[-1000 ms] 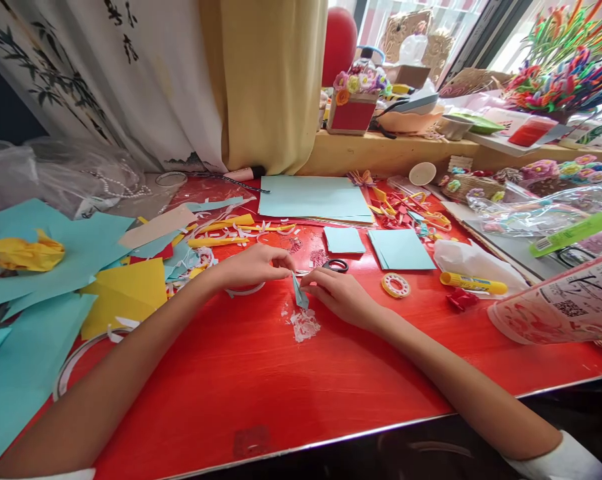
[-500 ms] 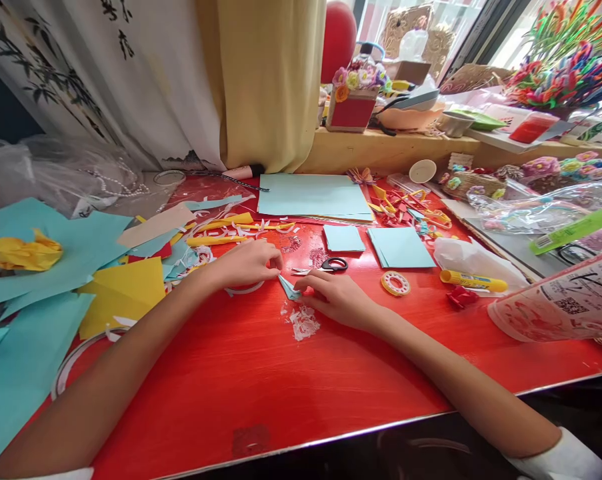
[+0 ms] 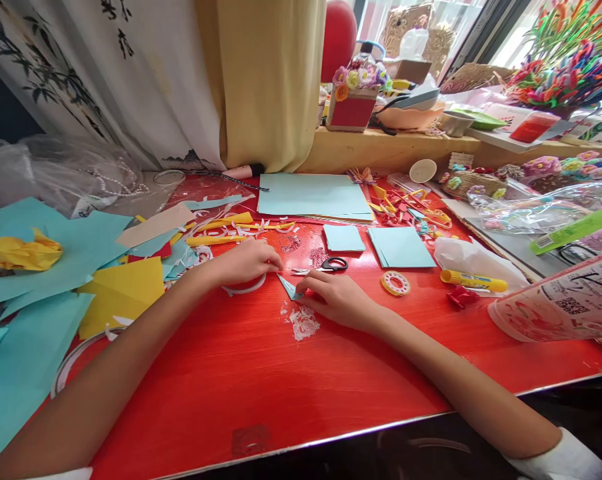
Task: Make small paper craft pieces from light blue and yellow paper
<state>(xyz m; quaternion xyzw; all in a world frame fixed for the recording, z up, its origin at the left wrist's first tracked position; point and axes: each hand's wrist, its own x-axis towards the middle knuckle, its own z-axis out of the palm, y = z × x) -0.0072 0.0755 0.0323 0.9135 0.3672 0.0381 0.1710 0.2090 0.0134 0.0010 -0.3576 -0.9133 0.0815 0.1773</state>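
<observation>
A small folded light-blue paper piece (image 3: pixel 289 287) lies flat on the red table (image 3: pixel 261 387) between my two hands. My right hand (image 3: pixel 333 298) presses on its right end with curled fingers. My left hand (image 3: pixel 245 261) has its fingers bunched together, their tips beside the paper's upper left point. Black-handled scissors (image 3: pixel 331 265) lie just behind my right hand. White paper crumbs (image 3: pixel 304 324) are scattered in front of the paper piece.
Light-blue sheets (image 3: pixel 315 196) and smaller squares (image 3: pixel 399 247) lie at the back. A tape roll (image 3: pixel 395 284) and a yellow glue stick (image 3: pixel 473 282) rest to the right. Blue and yellow paper scraps (image 3: pixel 123 288) pile up at the left. A cluttered sill (image 3: pixel 395 150) runs behind.
The folded blue paper was held upright between my fingertips; it has been laid flat on the table, and both hands have lowered onto it.
</observation>
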